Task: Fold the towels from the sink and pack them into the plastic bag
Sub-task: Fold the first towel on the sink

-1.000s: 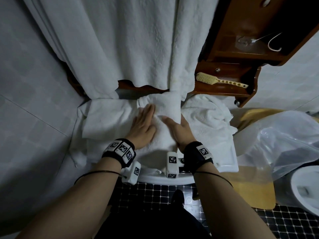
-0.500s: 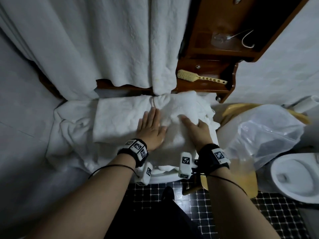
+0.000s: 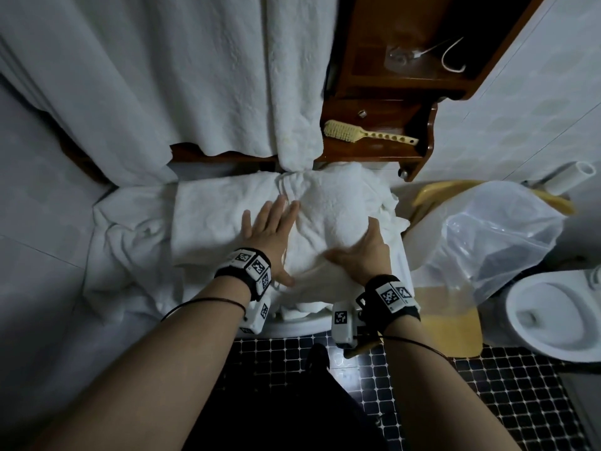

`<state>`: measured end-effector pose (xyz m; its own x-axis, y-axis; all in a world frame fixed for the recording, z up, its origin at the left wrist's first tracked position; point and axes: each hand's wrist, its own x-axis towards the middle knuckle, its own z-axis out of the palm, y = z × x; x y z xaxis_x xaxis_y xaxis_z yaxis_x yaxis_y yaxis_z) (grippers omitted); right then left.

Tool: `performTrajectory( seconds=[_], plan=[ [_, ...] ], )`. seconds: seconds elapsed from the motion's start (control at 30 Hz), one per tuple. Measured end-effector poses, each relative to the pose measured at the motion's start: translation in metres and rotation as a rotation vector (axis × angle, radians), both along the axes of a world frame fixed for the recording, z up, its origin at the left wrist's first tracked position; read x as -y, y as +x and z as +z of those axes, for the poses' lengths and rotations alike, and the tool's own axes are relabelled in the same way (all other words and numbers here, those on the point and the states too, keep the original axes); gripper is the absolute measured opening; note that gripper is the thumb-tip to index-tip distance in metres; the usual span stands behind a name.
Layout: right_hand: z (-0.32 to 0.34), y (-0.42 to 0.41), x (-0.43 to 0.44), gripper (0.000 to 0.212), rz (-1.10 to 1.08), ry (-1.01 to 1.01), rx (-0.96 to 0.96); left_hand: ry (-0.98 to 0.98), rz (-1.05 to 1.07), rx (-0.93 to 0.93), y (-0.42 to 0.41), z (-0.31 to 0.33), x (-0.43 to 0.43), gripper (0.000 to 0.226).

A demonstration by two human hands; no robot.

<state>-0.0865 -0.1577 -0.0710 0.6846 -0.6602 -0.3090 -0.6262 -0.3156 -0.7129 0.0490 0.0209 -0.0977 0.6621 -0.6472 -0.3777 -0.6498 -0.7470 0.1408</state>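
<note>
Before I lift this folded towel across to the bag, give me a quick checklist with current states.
1. Folded white terry towel compact on the sink: ok.
2. Left hand flat on it: ok.
3. Right hand fingers curled round its right edge: ok.
4. Clear plastic bag mouth open: cannot tell, it is crumpled.
5. Hanging white towel clear of the fold: not ok, its hem touches the back.

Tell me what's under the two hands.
A white towel lies under the left hand and right hand, atop more towels heaped over the sink. Only the sink's front rim shows; its basin is covered.
</note>
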Motion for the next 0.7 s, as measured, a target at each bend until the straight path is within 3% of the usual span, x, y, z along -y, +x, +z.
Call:
performTrajectory(
  seconds=[0.17,0.27,0.33,0.43,0.53,0.6,0.7],
  plan=[
    [0.009,-0.006,-0.006,0.095,0.109,-0.069,0.130,-0.044,0.113,0.081,-0.006,-0.010,0.005,0.185],
    [0.016,-0.008,-0.018,0.099,0.206,-0.059,0.237,-0.102,0.114,0.118,-0.007,-0.010,0.005,0.173],
    [0.022,-0.006,-0.025,0.105,0.253,0.005,0.317,-0.244,0.083,0.089,0.002,-0.009,-0.006,0.151],
    [0.031,0.000,-0.039,0.113,0.353,0.060,0.397,-0.456,0.153,-0.001,0.020,-0.006,-0.038,0.089],
    [0.039,0.009,-0.064,0.117,0.456,0.069,0.430,-0.432,0.246,0.009,0.034,0.000,-0.075,0.033],
    [0.042,0.016,-0.085,0.120,0.524,0.029,0.410,-0.524,0.310,-0.187,0.039,0.006,-0.095,0.025],
    [0.042,0.034,-0.119,0.125,0.614,-0.040,0.306,-0.818,0.638,-0.594,0.045,0.027,-0.122,0.036]
  ],
)
